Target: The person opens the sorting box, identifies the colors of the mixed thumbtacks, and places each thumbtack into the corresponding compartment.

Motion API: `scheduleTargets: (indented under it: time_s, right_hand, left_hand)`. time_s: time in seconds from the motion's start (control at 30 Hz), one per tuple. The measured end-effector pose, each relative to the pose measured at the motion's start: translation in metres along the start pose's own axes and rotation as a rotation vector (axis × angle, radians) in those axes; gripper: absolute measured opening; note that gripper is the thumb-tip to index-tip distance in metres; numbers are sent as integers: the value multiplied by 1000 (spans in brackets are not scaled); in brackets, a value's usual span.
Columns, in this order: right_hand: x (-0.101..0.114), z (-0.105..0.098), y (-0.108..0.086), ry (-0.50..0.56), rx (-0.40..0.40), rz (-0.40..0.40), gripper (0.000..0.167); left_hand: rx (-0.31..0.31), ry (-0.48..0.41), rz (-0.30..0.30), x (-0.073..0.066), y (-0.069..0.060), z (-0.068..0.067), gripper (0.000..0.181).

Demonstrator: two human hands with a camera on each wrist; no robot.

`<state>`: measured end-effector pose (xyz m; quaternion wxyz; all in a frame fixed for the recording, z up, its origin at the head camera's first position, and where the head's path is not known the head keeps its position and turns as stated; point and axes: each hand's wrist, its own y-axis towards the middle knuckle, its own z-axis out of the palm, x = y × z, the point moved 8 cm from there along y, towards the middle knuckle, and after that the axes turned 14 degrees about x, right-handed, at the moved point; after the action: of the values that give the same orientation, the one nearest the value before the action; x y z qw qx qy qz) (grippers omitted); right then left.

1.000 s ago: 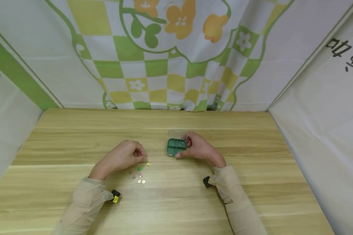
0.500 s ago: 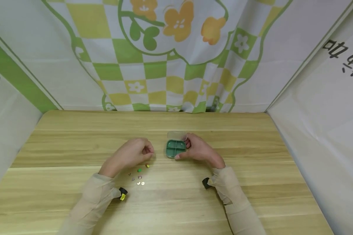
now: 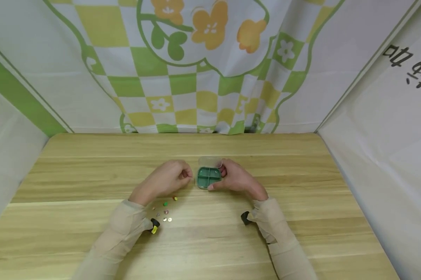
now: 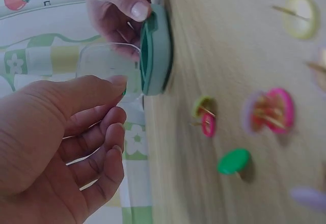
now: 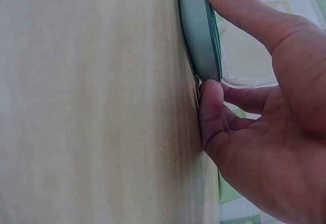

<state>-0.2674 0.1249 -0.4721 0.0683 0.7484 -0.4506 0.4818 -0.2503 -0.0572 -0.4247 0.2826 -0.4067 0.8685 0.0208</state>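
Green box (image 3: 204, 182) sat on the desk (image 3: 210, 245), clear lid (image 3: 209, 161) open at its far side. Right hand (image 3: 236, 175) gripped the box's right side, thumb at the near edge. Left hand (image 3: 166, 178), just left of it, pinched a green bit (image 4: 124, 92), maybe a tack, mostly hidden by thumb. Loose tacks, including a green tack (image 4: 234, 161), lay nearer the person.

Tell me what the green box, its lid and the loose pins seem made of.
Box: likely hard plastic, satin; smooth, rounded walls. Lid: probably clear plastic, glossy; see-through, bright edge. Pins: shanks likely metal, gold-coloured sheen; smooth heads, plastic or painted metal, too blurred to settle.
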Motion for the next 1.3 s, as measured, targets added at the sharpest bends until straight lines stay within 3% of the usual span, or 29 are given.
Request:
scheduleTargets:
  time_s: [0.23,0.47,0.6,0.8,1.3]
  right_hand:
    - [0,0,0,-11,4,-6,56]
    - [3,-2,1,-38,5,6,54]
    - [3,-4,1,-46,-3,7,53]
    - [3,-2,1,-32,14,-2,53]
    - [2,-1,0,-19,10,-22,51]
  left_hand:
    - [-2,15,-4,-10,14,-4,6]
    - [-76,35,-99,-8,26,-5,9]
    - [-72,34,-127,-11,30,-4,10]
    - [-39,24,-128,-15,33,4,8]
    - [-100,167,-99,-25,35,9,9]
